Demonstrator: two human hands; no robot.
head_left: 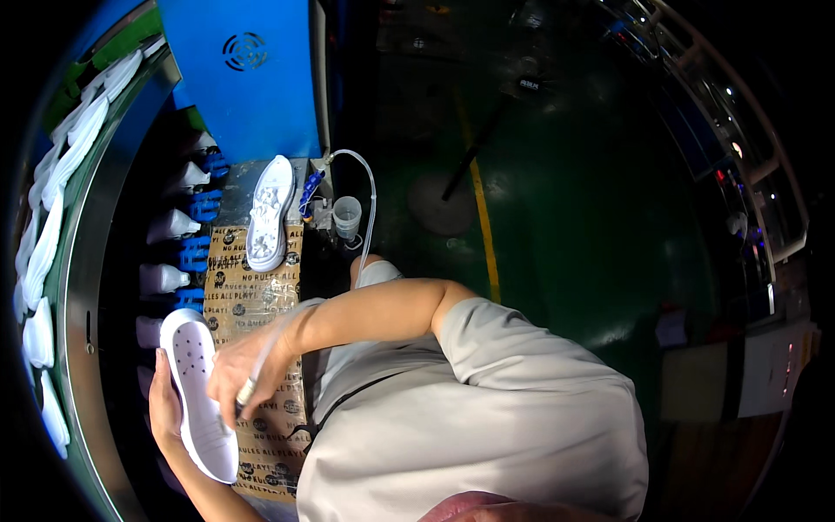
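My left hand holds a white shoe sole by its outer edge, with most of the fingers hidden beneath it. The sole lies tilted, its hollow side up, and small dark holes dot its far half. Over the sole's inner edge, my right hand is closed around a slim brush-like applicator with a pale collar and a dark tip. Whether the tip touches the sole, I cannot tell. A clear hose runs down toward my right arm. Farther off, a second white sole rests by itself on the cardboard-covered bench.
Printed cardboard covers the bench. White shoe forms on blue holders line its left side, beside a rack of white soles. A blue cabinet stands at the far end. A clear plastic cup sits near the hose fitting.
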